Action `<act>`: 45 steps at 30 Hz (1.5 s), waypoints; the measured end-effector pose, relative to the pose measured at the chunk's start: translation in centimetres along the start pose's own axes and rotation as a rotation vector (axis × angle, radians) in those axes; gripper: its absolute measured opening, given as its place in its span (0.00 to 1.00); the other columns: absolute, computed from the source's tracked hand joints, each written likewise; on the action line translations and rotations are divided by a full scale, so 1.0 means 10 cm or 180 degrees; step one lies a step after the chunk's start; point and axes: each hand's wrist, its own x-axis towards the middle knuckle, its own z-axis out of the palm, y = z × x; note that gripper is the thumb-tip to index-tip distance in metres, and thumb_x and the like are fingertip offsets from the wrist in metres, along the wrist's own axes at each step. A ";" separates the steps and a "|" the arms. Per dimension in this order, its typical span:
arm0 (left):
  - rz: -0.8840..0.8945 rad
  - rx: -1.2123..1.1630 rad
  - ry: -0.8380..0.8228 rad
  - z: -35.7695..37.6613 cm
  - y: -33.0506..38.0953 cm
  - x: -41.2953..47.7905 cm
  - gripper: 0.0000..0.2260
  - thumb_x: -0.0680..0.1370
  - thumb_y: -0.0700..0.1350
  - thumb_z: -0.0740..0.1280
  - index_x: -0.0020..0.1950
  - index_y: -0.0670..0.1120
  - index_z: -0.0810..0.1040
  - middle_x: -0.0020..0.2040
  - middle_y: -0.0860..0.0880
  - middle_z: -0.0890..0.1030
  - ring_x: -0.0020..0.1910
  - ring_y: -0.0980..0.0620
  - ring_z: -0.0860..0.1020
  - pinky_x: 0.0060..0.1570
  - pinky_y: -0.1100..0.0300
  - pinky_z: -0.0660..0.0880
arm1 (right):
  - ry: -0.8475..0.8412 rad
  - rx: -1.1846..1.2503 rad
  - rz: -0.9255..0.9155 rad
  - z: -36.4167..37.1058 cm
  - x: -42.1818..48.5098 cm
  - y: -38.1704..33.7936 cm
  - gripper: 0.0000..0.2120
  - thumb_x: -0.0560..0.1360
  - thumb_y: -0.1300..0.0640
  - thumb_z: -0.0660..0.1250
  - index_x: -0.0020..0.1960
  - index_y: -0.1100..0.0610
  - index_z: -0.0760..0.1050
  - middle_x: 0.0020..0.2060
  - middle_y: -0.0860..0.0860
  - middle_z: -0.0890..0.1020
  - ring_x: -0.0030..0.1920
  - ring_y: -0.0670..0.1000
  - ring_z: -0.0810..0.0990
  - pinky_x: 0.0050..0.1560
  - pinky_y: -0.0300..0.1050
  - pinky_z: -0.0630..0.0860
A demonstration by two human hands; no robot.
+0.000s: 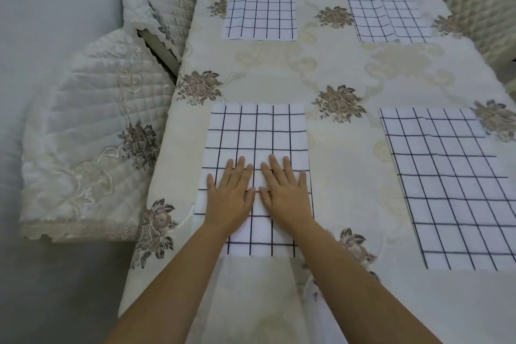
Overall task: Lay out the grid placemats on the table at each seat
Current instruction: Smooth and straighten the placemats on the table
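Several white placemats with black grid lines lie flat on the cream floral tablecloth (335, 70). The near left placemat (257, 131) carries both my hands, palms down, side by side. My left hand (231, 193) and my right hand (284, 193) rest flat with fingers spread, thumbs almost touching. A larger placemat (452, 190) lies at the near right, reaching the frame's edge. Two more sit farther away: the far left placemat (261, 10) and the far right placemat (388, 12), which looks like two overlapping layers.
Two chairs with quilted cream covers stand along the table's left side, the near chair (83, 134) and the far chair (156, 0). Another quilted chair (480, 3) is at the far right corner. Grey floor lies to the left.
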 end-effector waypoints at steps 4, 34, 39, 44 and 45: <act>-0.0417 -0.0033 0.0131 -0.02 -0.23 0.09 0.29 0.76 0.58 0.43 0.75 0.49 0.54 0.76 0.50 0.51 0.75 0.49 0.49 0.67 0.34 0.53 | 0.0092 -0.0163 0.0401 -0.09 0.13 0.46 0.34 0.73 0.40 0.36 0.76 0.52 0.49 0.76 0.49 0.49 0.76 0.55 0.46 0.72 0.63 0.48; -0.0332 0.0553 0.0755 -0.37 -0.07 1.39 0.19 0.75 0.50 0.54 0.50 0.38 0.78 0.55 0.37 0.79 0.59 0.37 0.76 0.59 0.31 0.64 | 0.1088 0.0474 0.0748 -0.51 1.27 0.53 0.22 0.70 0.58 0.53 0.59 0.65 0.75 0.62 0.64 0.75 0.63 0.64 0.73 0.62 0.61 0.68; 0.0043 0.0203 0.0160 -0.27 0.05 1.58 0.31 0.75 0.54 0.40 0.73 0.45 0.63 0.76 0.46 0.59 0.75 0.48 0.56 0.69 0.39 0.53 | 0.0327 -0.0066 -0.0063 -0.38 1.40 0.28 0.27 0.74 0.51 0.49 0.69 0.57 0.68 0.71 0.55 0.67 0.71 0.59 0.64 0.65 0.68 0.62; -0.0488 0.0237 0.0107 -0.30 -0.37 1.59 0.25 0.81 0.55 0.48 0.76 0.53 0.47 0.78 0.51 0.44 0.76 0.51 0.43 0.70 0.38 0.45 | 0.0376 -0.0144 0.0561 -0.41 1.38 0.75 0.27 0.80 0.45 0.48 0.76 0.48 0.45 0.77 0.46 0.45 0.76 0.52 0.41 0.72 0.60 0.42; -0.0583 0.0252 0.0101 -0.34 -0.47 1.57 0.25 0.81 0.55 0.48 0.77 0.52 0.46 0.78 0.50 0.44 0.76 0.51 0.43 0.70 0.38 0.46 | 0.0382 -0.0145 0.0670 -0.44 1.36 0.82 0.27 0.80 0.46 0.48 0.76 0.49 0.45 0.77 0.46 0.45 0.76 0.52 0.41 0.72 0.60 0.42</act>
